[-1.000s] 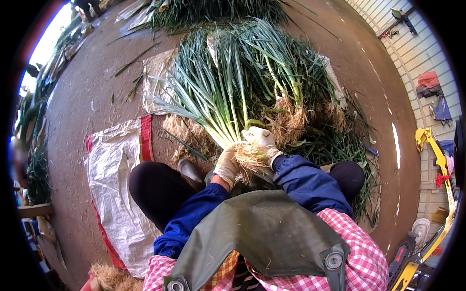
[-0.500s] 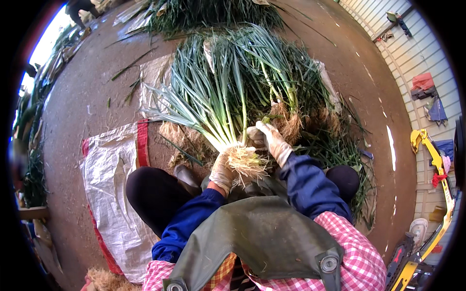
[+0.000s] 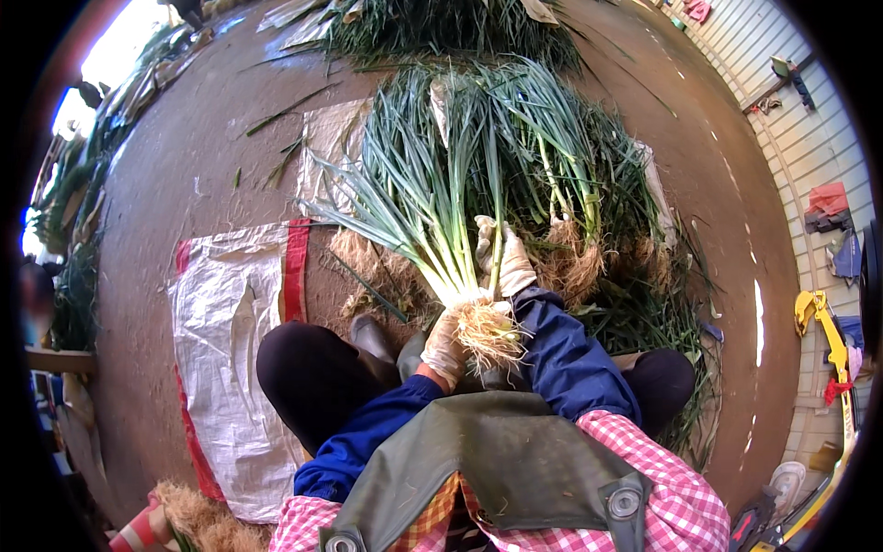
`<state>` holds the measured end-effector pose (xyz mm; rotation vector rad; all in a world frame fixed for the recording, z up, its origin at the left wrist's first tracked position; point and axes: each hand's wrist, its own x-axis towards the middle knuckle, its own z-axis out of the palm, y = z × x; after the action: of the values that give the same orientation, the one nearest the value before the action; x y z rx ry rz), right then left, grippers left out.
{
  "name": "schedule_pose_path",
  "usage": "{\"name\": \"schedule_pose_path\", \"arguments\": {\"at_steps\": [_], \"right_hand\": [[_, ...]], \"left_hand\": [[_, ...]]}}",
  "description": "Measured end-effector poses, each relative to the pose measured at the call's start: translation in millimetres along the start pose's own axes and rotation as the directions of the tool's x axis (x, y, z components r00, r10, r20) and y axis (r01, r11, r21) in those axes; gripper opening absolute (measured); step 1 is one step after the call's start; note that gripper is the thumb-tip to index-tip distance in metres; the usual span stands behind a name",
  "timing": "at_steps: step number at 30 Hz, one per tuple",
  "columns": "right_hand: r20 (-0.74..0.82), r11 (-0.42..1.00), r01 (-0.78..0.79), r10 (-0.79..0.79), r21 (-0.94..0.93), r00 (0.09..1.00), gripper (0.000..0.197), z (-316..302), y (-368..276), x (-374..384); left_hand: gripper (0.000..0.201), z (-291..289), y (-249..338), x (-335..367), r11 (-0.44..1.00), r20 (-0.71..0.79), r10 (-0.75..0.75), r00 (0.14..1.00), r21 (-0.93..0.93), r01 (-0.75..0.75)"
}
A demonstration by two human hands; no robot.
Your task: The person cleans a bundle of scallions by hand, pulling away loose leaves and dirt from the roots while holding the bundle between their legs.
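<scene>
The left hand (image 3: 448,342), gloved, is closing around the root end of a bunch of green onions (image 3: 432,221), fingers wrapped tight just above the pale, tangled roots (image 3: 486,333). The right hand (image 3: 504,258), also gloved, is lying higher up against the white stalks with fingers loosely spread — pressing and steadying rather than gripping, as far as the view shows. The bunch is fanning up and away from the person's lap, leaves spreading leftward over the brown floor (image 3: 184,166), with the root ends sitting just in front of the knees.

Doing this well seems to depend on keeping the root ends level: the left hand is holding them at 1 height, so the right hand should be combing stray stalks inward until they are lying parallel. A loose hold would likely be letting thin stalks slip out sideways.

A larger heap of onions (image 3: 570,184) is lying just beyond, touching the bunch's right side. A white woven sack (image 3: 230,313) with a red edge is spreading flat on the floor at the left, near the dark trouser leg (image 3: 313,368).
</scene>
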<state>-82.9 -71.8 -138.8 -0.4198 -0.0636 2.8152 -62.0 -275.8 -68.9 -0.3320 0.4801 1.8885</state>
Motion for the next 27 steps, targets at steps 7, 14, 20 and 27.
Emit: {"name": "schedule_pose_path", "arguments": {"at_steps": [7,14,20,27], "right_hand": [[-0.217,0.974,0.119,-0.161,-0.195,0.963,0.038,18,8,-30],[-0.158,0.759,-0.164,0.081,-0.63,0.984,0.025,-12,28,-94],[-0.426,0.67,-0.396,0.13,-0.628,0.895,0.021,28,20,-121],[-0.225,-0.843,0.357,0.469,-0.404,0.854,0.015,82,-66,-183]], "left_hand": [[0.026,-2,6,2,0.983,0.144,0.012,0.99,-0.184,0.015],[0.032,-1,2,8,0.991,0.069,0.086,0.994,-0.11,-0.078],[0.029,-19,2,15,0.998,0.145,0.055,0.988,-0.011,-0.054],[0.029,2,15,8,0.999,0.062,0.028,0.998,-0.018,-0.027]]}}
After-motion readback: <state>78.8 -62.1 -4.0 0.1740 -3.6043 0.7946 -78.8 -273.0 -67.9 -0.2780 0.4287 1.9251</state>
